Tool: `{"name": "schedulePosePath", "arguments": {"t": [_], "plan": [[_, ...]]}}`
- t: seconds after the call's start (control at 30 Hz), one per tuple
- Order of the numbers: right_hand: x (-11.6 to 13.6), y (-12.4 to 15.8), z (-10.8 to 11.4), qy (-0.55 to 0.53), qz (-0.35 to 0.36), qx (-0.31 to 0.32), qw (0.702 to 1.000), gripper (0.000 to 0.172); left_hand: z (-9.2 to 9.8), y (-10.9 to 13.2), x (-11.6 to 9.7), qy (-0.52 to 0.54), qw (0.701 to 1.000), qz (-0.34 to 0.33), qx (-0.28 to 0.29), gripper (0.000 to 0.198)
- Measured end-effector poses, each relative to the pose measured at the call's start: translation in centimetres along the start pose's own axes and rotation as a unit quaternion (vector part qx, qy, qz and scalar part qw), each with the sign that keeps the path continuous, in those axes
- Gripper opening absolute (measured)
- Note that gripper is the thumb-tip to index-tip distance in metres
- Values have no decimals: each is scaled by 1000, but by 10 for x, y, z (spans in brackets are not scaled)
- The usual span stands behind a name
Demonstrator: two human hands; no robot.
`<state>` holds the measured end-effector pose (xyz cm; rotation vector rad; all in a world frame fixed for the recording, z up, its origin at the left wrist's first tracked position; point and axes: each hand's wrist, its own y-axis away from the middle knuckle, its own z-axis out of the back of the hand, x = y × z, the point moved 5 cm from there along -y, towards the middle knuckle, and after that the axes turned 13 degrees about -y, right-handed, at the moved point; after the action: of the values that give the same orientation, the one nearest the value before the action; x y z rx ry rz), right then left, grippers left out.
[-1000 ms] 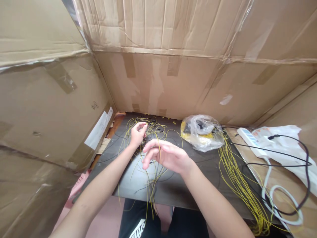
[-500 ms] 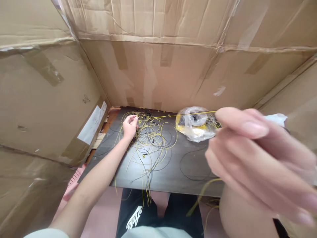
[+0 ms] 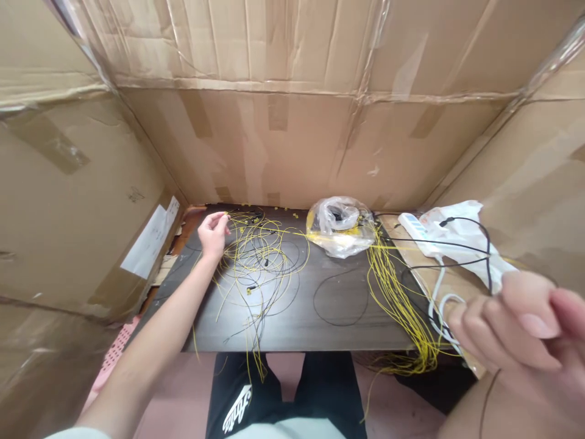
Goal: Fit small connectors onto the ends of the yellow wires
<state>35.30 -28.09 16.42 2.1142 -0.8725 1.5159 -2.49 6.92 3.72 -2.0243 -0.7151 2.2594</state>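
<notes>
A loose tangle of thin yellow and black wires, some with small black and yellow connectors, lies on the dark table. At its upper left edge my left hand is closed in a pinch on the end of a yellow wire. This yellow wire stretches nearly straight across the table to the right. In the right foreground, slightly blurred, my right hand is closed with its fingers curled, and the wire runs to it. Its fingertips partly hide the grip. A thin dark strand hangs below that hand.
A clear plastic bag with a roll inside sits at the table's back. Right of it, a thick bundle of yellow wires drapes over the front edge. A white power strip with cables lies beside the table. Cardboard walls enclose the area.
My right hand has moved right and lower, drawing the yellow wire out farther. The view has turned right, showing the wire bundle and power strip. My left hand keeps its pinch.
</notes>
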Motion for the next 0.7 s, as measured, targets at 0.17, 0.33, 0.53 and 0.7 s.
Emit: {"name": "schedulePosePath", "arguments": {"t": [0.17, 0.33, 0.53, 0.7], "plan": [[-21, 29, 40, -80, -40, -130, 988, 47, -43, 1, -35, 47, 993, 3, 111, 30], [-45, 37, 51, -73, 1, -117, 991, 27, -129, 18, -89, 110, 957, 22, 268, 40], [-75, 24, 39, 17, 1, -54, 998, 46, -275, 36, -159, 187, 900, 33, 393, 32], [-84, 12, 25, 140, 57, -49, 987, 57, -310, 61, -166, 1, 895, -105, 434, 42]]}}
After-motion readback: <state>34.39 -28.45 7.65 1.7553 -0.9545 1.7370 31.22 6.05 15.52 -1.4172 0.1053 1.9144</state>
